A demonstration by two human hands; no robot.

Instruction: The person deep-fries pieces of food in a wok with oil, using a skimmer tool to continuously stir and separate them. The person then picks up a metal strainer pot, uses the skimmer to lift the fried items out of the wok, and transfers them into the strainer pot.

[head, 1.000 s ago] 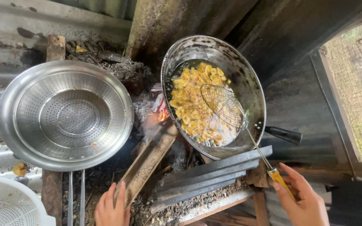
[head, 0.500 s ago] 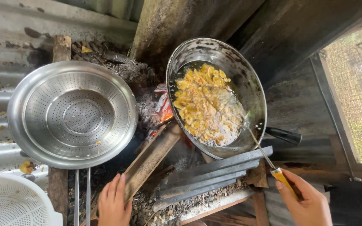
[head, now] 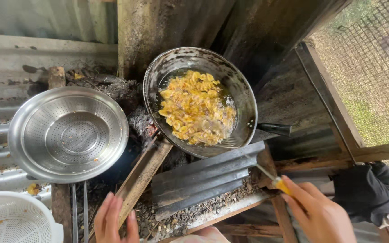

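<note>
A blackened wok (head: 241, 96) sits over a wood fire and holds yellow pieces frying in oil (head: 196, 108). My right hand (head: 318, 213) at the lower right grips the yellow handle of a wire skimmer (head: 266, 174), whose thin shaft runs up into the wok; its basket lies sunk among the pieces. My left hand (head: 113, 220) at the bottom edge rests with fingers spread on the near end of a long wooden plank (head: 142, 173) that slants up toward the fire under the wok.
A steel colander (head: 68, 132) stands left of the wok. A white plastic strainer (head: 12, 220) shows at the bottom left. A corrugated metal sheet (head: 203, 177) leans in front of the fire. Dark cloth (head: 368, 191) hangs at right, below mesh.
The skimmer basket has sunk from above the pieces down into the oil. My left hand has shifted slightly along the plank. The view has moved closer.
</note>
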